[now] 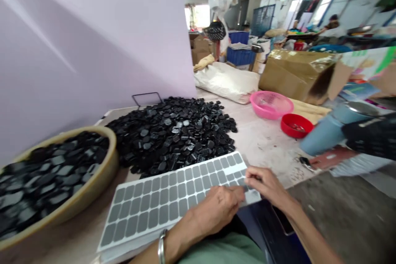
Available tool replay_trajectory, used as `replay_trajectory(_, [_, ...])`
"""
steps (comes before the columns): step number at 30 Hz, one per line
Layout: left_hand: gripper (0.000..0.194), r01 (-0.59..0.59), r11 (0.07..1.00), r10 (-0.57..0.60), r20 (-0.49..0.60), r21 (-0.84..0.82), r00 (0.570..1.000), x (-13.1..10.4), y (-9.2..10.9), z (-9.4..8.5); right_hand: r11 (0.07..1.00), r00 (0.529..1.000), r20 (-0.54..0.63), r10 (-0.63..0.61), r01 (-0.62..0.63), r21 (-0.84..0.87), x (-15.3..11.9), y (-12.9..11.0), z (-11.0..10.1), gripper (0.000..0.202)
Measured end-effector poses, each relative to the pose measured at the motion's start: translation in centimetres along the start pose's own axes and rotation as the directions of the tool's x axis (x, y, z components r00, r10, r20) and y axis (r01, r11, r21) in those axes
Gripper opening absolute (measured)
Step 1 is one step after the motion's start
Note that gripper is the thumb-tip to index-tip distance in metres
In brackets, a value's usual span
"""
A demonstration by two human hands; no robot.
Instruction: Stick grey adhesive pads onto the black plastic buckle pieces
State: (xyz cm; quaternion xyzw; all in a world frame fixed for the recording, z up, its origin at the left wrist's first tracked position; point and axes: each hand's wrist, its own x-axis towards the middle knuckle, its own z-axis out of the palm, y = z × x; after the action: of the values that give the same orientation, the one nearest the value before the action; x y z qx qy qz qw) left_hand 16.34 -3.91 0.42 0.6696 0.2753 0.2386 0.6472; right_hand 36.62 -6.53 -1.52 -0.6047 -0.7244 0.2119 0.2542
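Observation:
A white sheet (154, 202) of grey rounded-rectangle stickers lies on a stack in front of me. My left hand (218, 203), with a metal bangle at its wrist, is over the sheet's right part, fingers curled and pointing right. What its fingertips hold, if anything, is hidden. My right hand (262, 181) is closed in a pinch at the sheet's right edge, close to the left fingertips. Something small and dark shows at its fingers, too unclear to name. Just behind the sheet spreads a heap of small black plastic pieces (182, 132).
A round yellowish tub (113, 148) of black pieces stands at left. To the right are a pink basket (269, 107), a red bowl (296, 126) with small items and a blue-grey tumbler (324, 132). A white sack (227, 80) and cardboard box (297, 72) lie behind.

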Motion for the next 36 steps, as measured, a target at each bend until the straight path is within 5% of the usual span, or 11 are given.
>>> replay_trajectory(3, [0.019, -0.147, 0.923, 0.143, 0.04, 0.356, 0.989, -0.5, 0.2, -0.9, 0.913, 0.987, -0.047, 0.151, -0.121, 0.389, -0.1, 1.1, -0.5, 0.023])
replay_trajectory(6, [0.028, -0.122, 0.739, 0.277, -0.135, 0.662, 0.951, -2.0, 1.0, -4.7, 0.777, 0.907, -0.142, 0.396, -0.248, 0.579, -1.1, 2.2, -0.4, 0.026])
replay_trajectory(10, [0.024, 0.303, 0.456, 0.516, -0.526, 0.837, 0.676, -6.1, 3.9, -13.7, 0.69, 0.782, -0.197, 0.591, -0.363, 0.627, -3.0, 3.6, 0.4, 0.031])
replay_trajectory(13, [0.031, 0.721, 0.218, 0.592, -0.676, 0.657, 0.438, -9.6, 6.6, -19.5, 0.632, 0.739, -0.175, 0.651, -0.4, 0.664, -4.0, 4.2, 1.2, 0.032])
replay_trajectory(16, [0.041, 0.865, 0.014, 0.628, -0.677, 0.502, 0.384, -11.4, 7.7, -21.6, 0.621, 0.736, -0.161, 0.657, -0.407, 0.67, -4.2, 4.1, 1.8, 0.034])
replay_trajectory(18, [0.045, 0.84, 0.0, 0.643, -0.644, 0.542, 0.415, -11.2, 7.0, -21.1, 0.628, 0.745, -0.161, 0.647, -0.402, 0.666, -3.9, 3.7, 2.0, 0.034])
replay_trajectory(19, [0.043, 0.786, 0.034, 0.624, -0.628, 0.617, 0.466, -10.6, 6.2, -20.5, 0.63, 0.745, -0.164, 0.647, -0.4, 0.666, -3.7, 3.4, 2.1, 0.035])
replay_trajectory(23, [0.028, 0.461, 0.206, 0.331, -0.505, 0.863, 0.797, -7.4, 1.7, -16.9, 0.619, 0.744, -0.166, 0.647, -0.386, 0.683, -3.2, 2.3, 2.0, 0.035])
replay_trajectory(25, [0.029, 0.419, 0.203, 0.188, -0.455, 0.885, 0.87, -6.1, -0.6, -15.4, 0.616, 0.755, -0.153, 0.638, -0.38, 0.69, -3.2, 2.0, 2.0, 0.034])
replay_trajectory(30, [0.024, 0.428, 0.262, 0.149, -0.474, 0.865, 0.868, -4.8, -3.5, -15.2, 0.603, 0.761, -0.131, 0.636, -0.384, 0.7, -3.6, 1.6, 2.3, 0.034])
replay_trajectory(36, [0.027, 0.446, 0.38, 0.196, -0.542, 0.811, 0.818, -3.7, -2.9, -17.2, 0.717, 0.836, -0.165, 0.523, -0.327, 0.616, -2.7, -0.1, 2.3, 0.031])
